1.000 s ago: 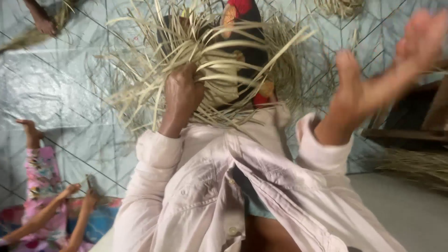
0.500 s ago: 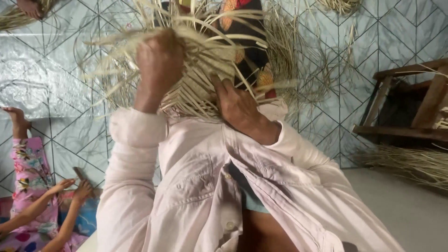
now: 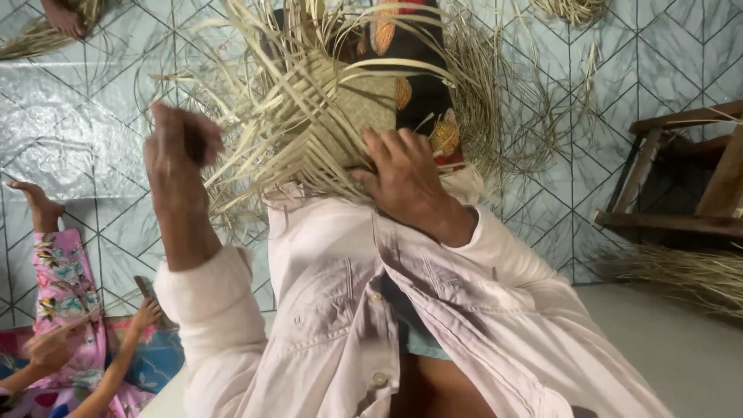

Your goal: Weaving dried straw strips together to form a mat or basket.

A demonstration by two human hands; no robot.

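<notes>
The left hand (image 3: 179,151) is blurred, so whether its curled fingers pinch a strip cannot be told; it hangs in the air just left of the woven mat (image 3: 340,116). Part of the mat is hidden behind the right hand (image 3: 402,182), which presses flat and open on its lower edge (over the lap). The mat is pale straw, tightly plaited in the middle, with loose strips (image 3: 240,93) fanning outward. The hands are apart. Beyond the right hand stands a wooden stool (image 3: 681,193), cut off by the frame.

Left hand (image 3: 176,151) is motion-blurred; its grip cannot be determined. Woven straw piece (image 3: 340,108) is cut off by the top edge.
</notes>
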